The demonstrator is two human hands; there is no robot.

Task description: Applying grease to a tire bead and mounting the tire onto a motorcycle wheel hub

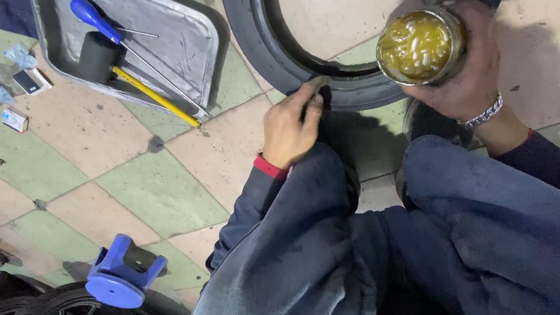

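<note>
left hand [294, 127] on tyre [252, 27], right hand [465, 72] gripping tin [420, 47]

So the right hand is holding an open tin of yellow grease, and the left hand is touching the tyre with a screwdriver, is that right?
Not quite. The head view shows the left hand touching the tyre with a small brush; the screwdriver lies in the metal tray. The right hand does hold the open tin of yellow grease.

1 head-worn view, steeply downward and close over the knees, hands and tiled floor [151, 193].
</note>
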